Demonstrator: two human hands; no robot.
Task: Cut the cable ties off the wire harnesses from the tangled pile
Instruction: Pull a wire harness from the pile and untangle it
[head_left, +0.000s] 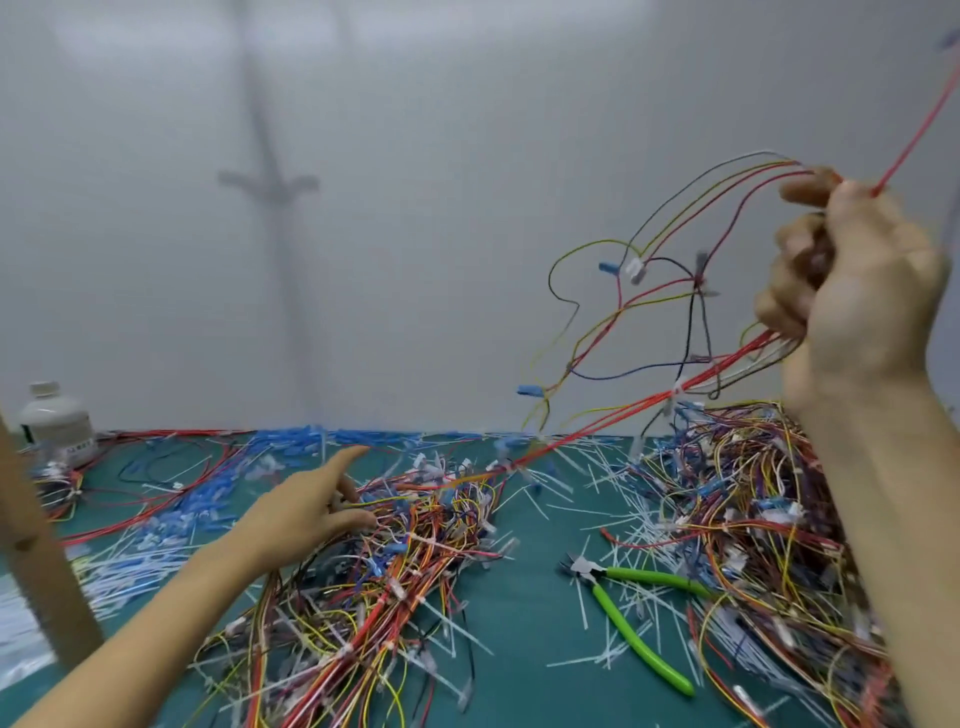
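One harness (727, 359) runs taut from the raised, gripping right hand (857, 270) down-left into the pile (389, 597), where the spread left hand (311, 512) rests; cutters (623, 618) lie nearer, between both.

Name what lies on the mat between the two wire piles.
Green-handled cutters and scattered white cut ties on the teal mat, seen in the head view.
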